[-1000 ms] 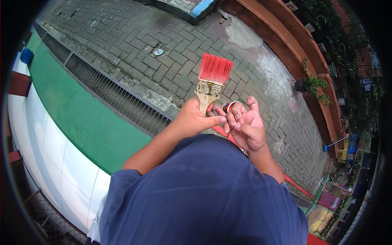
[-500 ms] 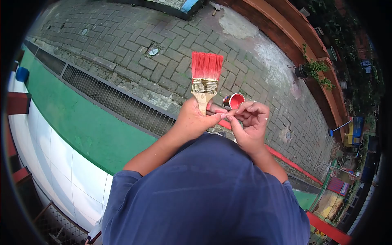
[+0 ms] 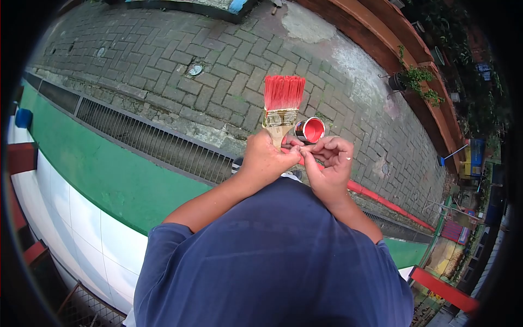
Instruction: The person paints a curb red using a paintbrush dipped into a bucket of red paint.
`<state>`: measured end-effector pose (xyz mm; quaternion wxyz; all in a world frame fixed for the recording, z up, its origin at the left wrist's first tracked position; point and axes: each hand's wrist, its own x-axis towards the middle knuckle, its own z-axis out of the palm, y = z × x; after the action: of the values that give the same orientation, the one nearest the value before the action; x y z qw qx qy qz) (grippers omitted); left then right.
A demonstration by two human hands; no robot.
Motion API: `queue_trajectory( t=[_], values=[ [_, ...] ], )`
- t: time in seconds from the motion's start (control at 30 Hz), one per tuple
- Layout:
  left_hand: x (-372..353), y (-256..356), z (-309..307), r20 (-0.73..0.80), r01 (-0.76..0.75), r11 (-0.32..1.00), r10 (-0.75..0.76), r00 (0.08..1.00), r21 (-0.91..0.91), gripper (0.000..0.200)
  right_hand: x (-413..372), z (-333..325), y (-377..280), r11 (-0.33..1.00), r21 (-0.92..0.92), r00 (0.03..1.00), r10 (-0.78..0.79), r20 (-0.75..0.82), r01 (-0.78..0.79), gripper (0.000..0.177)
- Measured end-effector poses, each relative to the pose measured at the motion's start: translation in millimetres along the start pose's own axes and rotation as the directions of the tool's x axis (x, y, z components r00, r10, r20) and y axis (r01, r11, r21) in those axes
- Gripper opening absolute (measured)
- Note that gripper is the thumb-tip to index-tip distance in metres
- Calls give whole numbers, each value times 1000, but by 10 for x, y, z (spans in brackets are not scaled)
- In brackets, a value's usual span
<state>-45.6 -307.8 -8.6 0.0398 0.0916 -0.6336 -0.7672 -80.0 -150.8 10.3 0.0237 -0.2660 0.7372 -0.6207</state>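
A wide paintbrush with red-coated bristles points up and away from me. My left hand is closed around its pale wooden handle, under the paint-smeared metal band. My right hand is closed in a pinch, thumb and index finger together at the tips of my left fingers. Whatever may be between those fingertips is too small to make out, and a pale speck shows on one right finger. Just beyond the hands, an open can of red paint stands with its lower part hidden behind my fingers.
Grey paving bricks spread ahead. A metal drain grate runs beside a green strip and white tiles. A red-painted edge extends to the right. Potted plants stand along an orange-brown ledge at the upper right.
The brush and left hand have shifted slightly right and down in view. More of the paint can shows now. Both hands keep their grip and stay close together.
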Motion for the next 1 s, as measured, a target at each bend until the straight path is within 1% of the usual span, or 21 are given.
queue_trajectory(
  t=[0.13, 0.23, 0.33, 0.43, 0.53, 0.63, 0.73, 0.8, 0.83, 0.93, 0.97, 1.0],
  values=[
    [50, -8, -22, 16, 18, 999, -18, 1000, 28, 26, 26, 10, -10, 996, 39, 996, 77, -36, -75, 46],
    [62, -125, -21, 4, -2, 973, 3, 1000, -232, 26, 42, 0, 12, 989, 125, 995, 80, -51, -73, 47],
    [50, -97, -61, 21, -96, 977, 102, 995, -191, 28, 44, -5, 32, 990, 120, 997, 74, -37, -69, 47],
    [41, -160, -44, 2, -21, 981, 22, 1000, -192, 28, 4, -33, 125, 1000, -3, 1000, -9, 17, 9, 45],
    [55, -222, -5, -31, 30, 949, -42, 999, -314, 36, 9, -67, 188, 971, -156, 981, -169, 95, 182, 43],
    [82, -211, -19, -10, 60, 968, -64, 998, -243, 45, 13, -55, 186, 979, -126, 987, -160, 33, 163, 44],
    [88, -206, -17, 49, 90, 965, -80, 996, -245, 47, 42, -94, 179, 989, -45, 989, -145, -42, 143, 44],
    [106, -176, 20, 70, 64, 977, -51, 996, -205, 36, 34, -156, 202, 979, -128, 987, -162, 3, 161, 44],
    [114, -171, 37, 80, 53, 982, -39, 996, -184, 34, 23, -190, 217, 971, -167, 986, -167, 25, 169, 44],
    [173, -190, 57, 147, 101, 989, -84, 986, -108, 34, 10, -318, 238, 920, -305, 968, -216, 128, 246, 46],
    [195, -175, 83, 165, 115, 993, -110, 980, -21, 34, 42, -338, 197, 901, -344, 964, -235, 128, 265, 45],
    [223, -143, 115, 182, 127, 990, -137, 974, 68, 34, 37, -379, 221, 893, -366, 963, -218, 157, 262, 44]
  ],
)
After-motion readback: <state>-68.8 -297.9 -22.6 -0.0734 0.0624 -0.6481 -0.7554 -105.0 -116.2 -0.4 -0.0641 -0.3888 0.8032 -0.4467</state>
